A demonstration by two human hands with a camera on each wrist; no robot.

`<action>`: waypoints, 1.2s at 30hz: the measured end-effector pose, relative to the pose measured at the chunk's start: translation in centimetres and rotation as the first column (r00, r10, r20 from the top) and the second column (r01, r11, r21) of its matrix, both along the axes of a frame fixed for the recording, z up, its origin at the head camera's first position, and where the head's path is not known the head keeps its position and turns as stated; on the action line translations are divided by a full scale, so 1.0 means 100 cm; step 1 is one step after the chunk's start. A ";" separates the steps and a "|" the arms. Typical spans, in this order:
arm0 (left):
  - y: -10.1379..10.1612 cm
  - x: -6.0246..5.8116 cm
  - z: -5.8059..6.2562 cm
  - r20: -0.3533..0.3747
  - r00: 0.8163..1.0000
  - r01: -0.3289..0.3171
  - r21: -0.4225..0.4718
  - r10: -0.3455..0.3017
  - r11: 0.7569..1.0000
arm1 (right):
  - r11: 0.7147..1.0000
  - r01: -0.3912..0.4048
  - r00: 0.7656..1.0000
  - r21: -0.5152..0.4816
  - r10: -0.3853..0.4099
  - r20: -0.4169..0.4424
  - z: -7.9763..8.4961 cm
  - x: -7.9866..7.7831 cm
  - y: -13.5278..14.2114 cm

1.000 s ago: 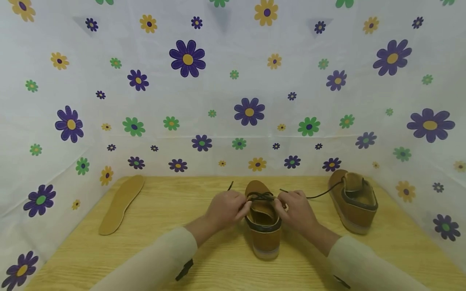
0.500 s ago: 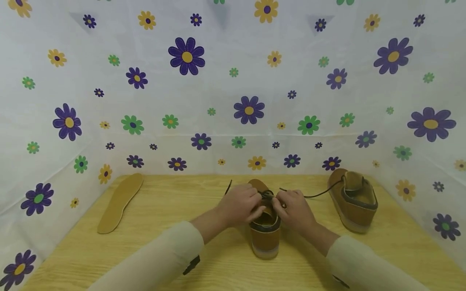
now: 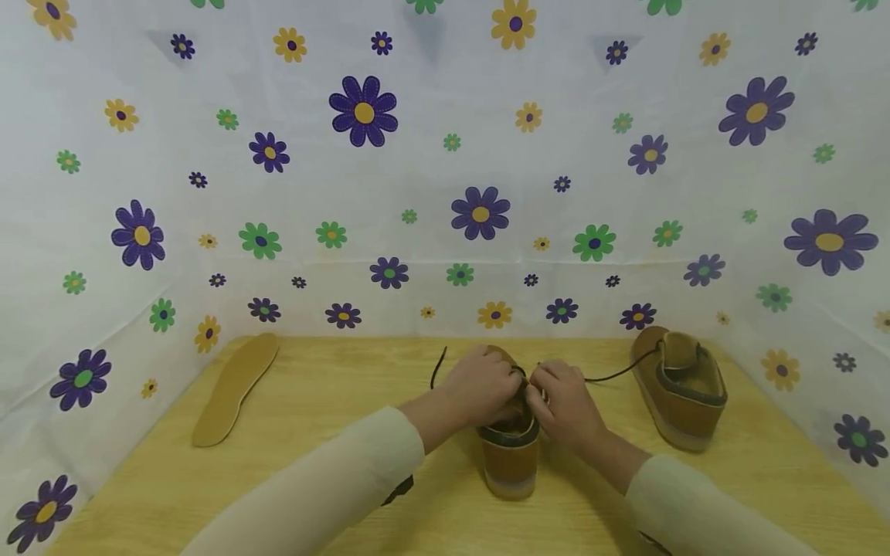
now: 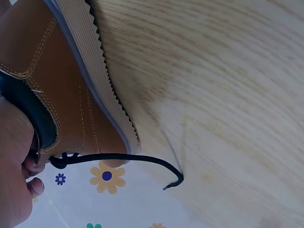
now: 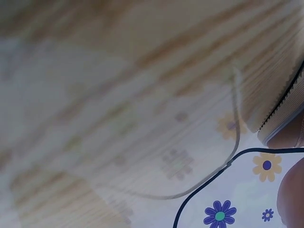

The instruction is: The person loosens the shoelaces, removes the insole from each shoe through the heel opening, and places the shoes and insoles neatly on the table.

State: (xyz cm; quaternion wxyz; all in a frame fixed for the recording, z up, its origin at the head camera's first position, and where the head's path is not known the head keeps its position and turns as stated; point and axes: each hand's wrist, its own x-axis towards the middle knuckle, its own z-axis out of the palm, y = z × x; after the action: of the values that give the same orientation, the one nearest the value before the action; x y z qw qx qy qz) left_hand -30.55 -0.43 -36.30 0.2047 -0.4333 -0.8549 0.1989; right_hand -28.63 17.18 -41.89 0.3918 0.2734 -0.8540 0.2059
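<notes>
A brown shoe (image 3: pixel 511 463) with a dark collar stands heel toward me at the middle of the table. My left hand (image 3: pixel 483 386) reaches over its opening, fingers curled at the lacing, where they appear to pinch the black shoelace. Its free end (image 4: pixel 123 156) trails out beside the toe in the left wrist view. On the right side of the shoe, my right hand (image 3: pixel 566 401) pinches the lace between thumb and fingers, close to the left fingertips. Both hands hide most of the knot area and the tongue.
A second brown shoe (image 3: pixel 688 409) stands at the right, its black lace (image 3: pixel 619 378) stretching left toward my right hand. A tan insole (image 3: pixel 235 390) lies at the left of the wooden table (image 3: pixel 334 494). Behind hangs a white flowered cloth (image 3: pixel 417 177).
My left hand has moved right, from the shoe's left side to over its opening, nearer the right hand. The right hand has stayed nearly in place. Both shoes and the insole have not moved.
</notes>
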 end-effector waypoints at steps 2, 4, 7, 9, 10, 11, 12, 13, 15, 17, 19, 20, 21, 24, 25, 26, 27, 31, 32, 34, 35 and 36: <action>0.001 0.000 0.000 -0.028 1.000 -0.004 -0.017 0.004 1.000 | 1.000 -0.002 1.000 -0.003 0.002 0.015 0.001 0.001 0.000; 0.000 0.000 0.000 -0.041 0.999 0.001 -0.016 -0.002 1.000 | 1.000 0.000 0.999 -0.004 0.000 0.033 0.001 0.002 0.000; -0.003 -0.001 -0.002 -0.053 0.998 0.021 0.003 -0.021 1.000 | 1.000 0.004 0.999 -0.001 -0.004 0.041 0.002 0.002 -0.001; -0.006 -0.003 -0.003 -0.074 0.996 0.051 0.041 -0.048 0.998 | 1.000 0.004 0.999 0.001 -0.004 0.036 0.002 0.002 -0.001; -0.007 -0.004 -0.004 -0.088 0.994 0.068 0.067 -0.062 0.995 | 1.000 0.002 1.000 0.001 -0.002 0.031 0.002 0.002 -0.001; -0.009 -0.005 -0.006 -0.106 0.991 0.087 0.096 -0.076 0.992 | 1.000 -0.001 1.000 0.000 0.001 0.027 0.002 0.002 -0.001; -0.010 -0.006 -0.007 -0.123 0.988 0.108 0.126 -0.092 0.986 | 1.000 -0.005 1.000 0.000 0.005 0.021 0.002 0.002 -0.002; -0.012 -0.007 -0.008 -0.134 0.985 0.128 0.155 -0.107 0.980 | 1.000 -0.012 1.000 -0.002 0.012 0.017 0.002 0.002 -0.002; -0.015 -0.009 -0.010 -0.137 0.982 0.158 0.212 -0.130 0.964 | 1.000 -0.025 1.000 -0.005 0.025 0.005 0.001 0.001 -0.002; -0.017 -0.009 -0.010 -0.097 0.983 0.177 0.282 -0.155 0.943 | 0.999 -0.037 0.999 -0.009 0.037 0.004 0.001 0.002 -0.002; -0.020 -0.009 -0.009 -0.009 0.988 0.149 0.363 -0.156 0.920 | 0.999 -0.046 0.999 -0.017 0.046 0.010 0.001 0.002 -0.001; -0.021 -0.008 -0.007 0.054 0.987 0.117 0.407 -0.152 0.906 | 0.999 -0.048 0.999 -0.022 0.049 0.017 0.001 0.002 -0.001; -0.021 -0.008 -0.006 0.129 0.981 0.071 0.452 -0.144 0.889 | 0.998 -0.051 0.998 -0.029 0.052 0.028 0.002 0.002 0.000; -0.024 -0.005 -0.001 0.367 0.924 -0.120 0.549 -0.110 0.827 | 0.996 -0.066 0.996 -0.052 0.069 0.059 0.003 0.002 0.001; -0.024 -0.005 0.000 0.436 0.894 -0.179 0.566 -0.108 0.805 | 0.996 -0.072 0.995 -0.056 0.075 0.065 0.004 0.002 0.001; -0.025 -0.005 0.002 0.495 0.863 -0.234 0.570 -0.101 0.787 | 0.995 -0.081 0.994 -0.059 0.085 0.066 0.005 0.002 0.002; -0.025 -0.005 0.003 0.537 0.838 -0.277 0.568 -0.095 0.775 | 0.994 -0.090 0.993 -0.061 0.095 0.066 0.006 0.002 0.002; -0.025 -0.002 0.012 0.560 0.828 -0.307 0.472 -0.012 0.826 | 0.994 -0.104 0.993 -0.030 0.105 0.048 0.009 0.001 0.003; -0.024 -0.001 0.014 0.529 0.848 -0.291 0.427 0.025 0.856 | 0.994 -0.104 0.993 -0.021 0.105 0.047 0.010 0.001 0.003; -0.021 0.001 0.017 0.433 0.897 -0.247 0.331 0.087 0.911 | 0.995 -0.103 0.993 -0.008 0.103 0.053 0.011 0.002 0.003; -0.019 0.002 0.018 0.369 0.923 -0.223 0.279 0.110 0.934 | 0.994 -0.105 0.993 -0.004 0.105 0.058 0.011 0.002 0.003; -0.017 0.003 0.018 0.299 0.946 -0.198 0.234 0.123 0.952 | 0.995 -0.104 0.992 -0.001 0.104 0.065 0.011 0.002 0.003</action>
State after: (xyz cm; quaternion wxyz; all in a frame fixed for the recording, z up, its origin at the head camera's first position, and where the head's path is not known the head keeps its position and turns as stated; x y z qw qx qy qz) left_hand -30.28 -2.13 -34.47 0.1195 -0.3545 -0.9266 0.0371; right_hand -28.48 17.48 -40.75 0.3521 0.3112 -0.8512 0.2339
